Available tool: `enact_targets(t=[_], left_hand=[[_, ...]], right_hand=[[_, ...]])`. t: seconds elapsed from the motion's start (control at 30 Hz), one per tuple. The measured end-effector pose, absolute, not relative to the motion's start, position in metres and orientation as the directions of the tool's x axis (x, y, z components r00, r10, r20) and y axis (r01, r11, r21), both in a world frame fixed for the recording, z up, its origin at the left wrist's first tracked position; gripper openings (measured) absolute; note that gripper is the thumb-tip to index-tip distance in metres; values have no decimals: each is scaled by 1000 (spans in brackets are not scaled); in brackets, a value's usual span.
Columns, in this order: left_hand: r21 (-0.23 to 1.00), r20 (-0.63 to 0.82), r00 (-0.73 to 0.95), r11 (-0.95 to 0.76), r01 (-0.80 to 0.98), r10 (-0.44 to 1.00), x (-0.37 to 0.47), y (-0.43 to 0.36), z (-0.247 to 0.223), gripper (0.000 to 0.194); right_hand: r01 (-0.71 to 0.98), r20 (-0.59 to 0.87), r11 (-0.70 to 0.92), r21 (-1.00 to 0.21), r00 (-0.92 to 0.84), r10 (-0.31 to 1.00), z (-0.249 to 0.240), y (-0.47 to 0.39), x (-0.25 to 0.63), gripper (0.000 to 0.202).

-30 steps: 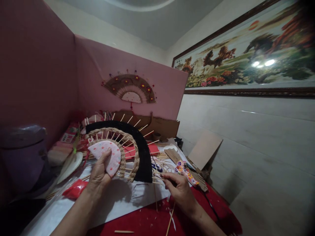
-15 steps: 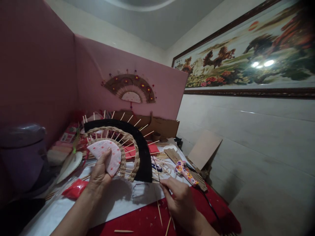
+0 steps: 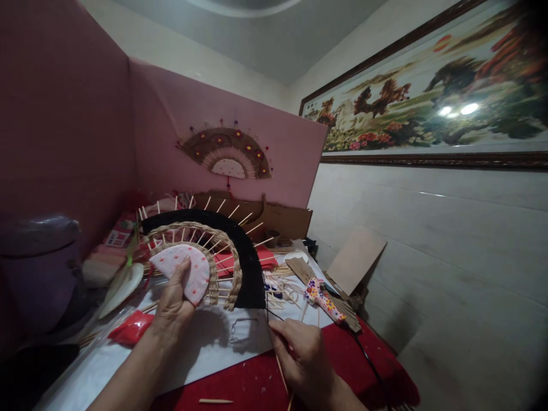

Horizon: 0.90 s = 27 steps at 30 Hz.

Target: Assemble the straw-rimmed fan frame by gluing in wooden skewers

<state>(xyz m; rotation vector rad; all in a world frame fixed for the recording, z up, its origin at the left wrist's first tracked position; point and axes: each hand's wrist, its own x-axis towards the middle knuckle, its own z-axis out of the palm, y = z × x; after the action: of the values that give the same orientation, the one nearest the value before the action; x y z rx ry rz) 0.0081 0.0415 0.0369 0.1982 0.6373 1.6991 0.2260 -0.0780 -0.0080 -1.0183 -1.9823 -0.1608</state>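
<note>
My left hand (image 3: 173, 302) grips a fan (image 3: 250, 274) at its white half-round centre with red dots, thumb on the front. Thin wooden sticks radiate from that centre through braided straw bands and a wide black band, their tips poking past the outer rim. Just below the black band's lower right end, my right hand (image 3: 299, 348) pinches a thin black cord (image 3: 268, 305) between thumb and fingers. The cord runs up to the band's edge. Where it is fixed is too fine to make out.
A floral-patterned glue gun (image 3: 323, 299) lies on corrugated cardboard (image 3: 302, 268) at the right. A red packet (image 3: 131, 328) rests on the white sheet at left. Loose sticks, a pale plate (image 3: 122, 290) and a bin (image 3: 38, 279) surround the work. A finished fan (image 3: 226, 151) hangs on the pink board.
My right hand has moved slightly left and down with the cord. The fan has turned a little anticlockwise and its lower right end sits slightly higher.
</note>
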Motion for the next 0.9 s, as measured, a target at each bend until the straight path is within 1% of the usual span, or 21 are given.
enact_targets(t=[0.3, 0.5, 0.67, 0.9], left_hand=[[521, -238, -249, -93, -848, 939, 6, 42, 41, 11], [522, -235, -224, -71, -850, 946, 4, 43, 39, 12], [517, -232, -215, -66, -853, 949, 5, 43, 36, 12], [501, -231, -205, -65, -863, 951, 6, 44, 34, 19]], right_hand=[[736, 809, 619, -275, -170, 562, 0, -82, 243, 18], [752, 815, 599, -277, -146, 561, -2, -78, 246, 17], [738, 804, 611, -288, -160, 572, -6, -73, 237, 18], [699, 758, 635, -328, -207, 619, -5, -72, 218, 20]])
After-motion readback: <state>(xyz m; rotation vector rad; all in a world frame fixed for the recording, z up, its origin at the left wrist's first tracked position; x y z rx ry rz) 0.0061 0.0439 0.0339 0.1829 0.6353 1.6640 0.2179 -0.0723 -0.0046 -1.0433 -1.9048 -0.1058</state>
